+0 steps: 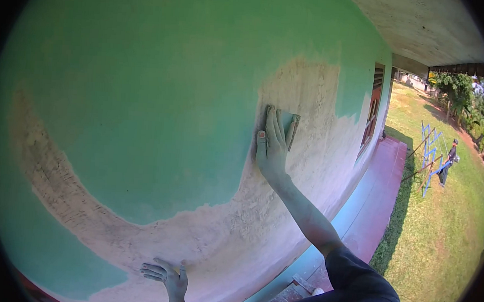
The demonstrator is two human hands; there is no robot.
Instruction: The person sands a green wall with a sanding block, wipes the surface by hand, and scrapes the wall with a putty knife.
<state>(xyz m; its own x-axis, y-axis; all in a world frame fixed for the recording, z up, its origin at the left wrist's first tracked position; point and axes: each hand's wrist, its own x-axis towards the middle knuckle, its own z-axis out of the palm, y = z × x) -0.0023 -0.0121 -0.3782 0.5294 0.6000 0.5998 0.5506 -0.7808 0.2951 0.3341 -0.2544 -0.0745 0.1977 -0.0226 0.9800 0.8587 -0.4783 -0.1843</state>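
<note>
My right hand (273,153) presses a flat rectangular sanding pad (289,126) with rough dark edges against the wall. Its fingers lie over the pad and hide part of it, with the thumb along the left side. The wall (161,118) is painted green, with a broad whitish, scraped-looking patch (312,94) around and below this hand. Lower down, my left hand (172,279) is spread against or just off the pale band of wall, holding nothing. Both hands look dusty.
A reddish walkway (376,176) runs along the wall's foot, beside grass (430,240). Under my right arm is a wooden, step-like object (285,297). Farther off are a window (371,112), a blue metal frame (431,154) and a person (449,163) standing by it.
</note>
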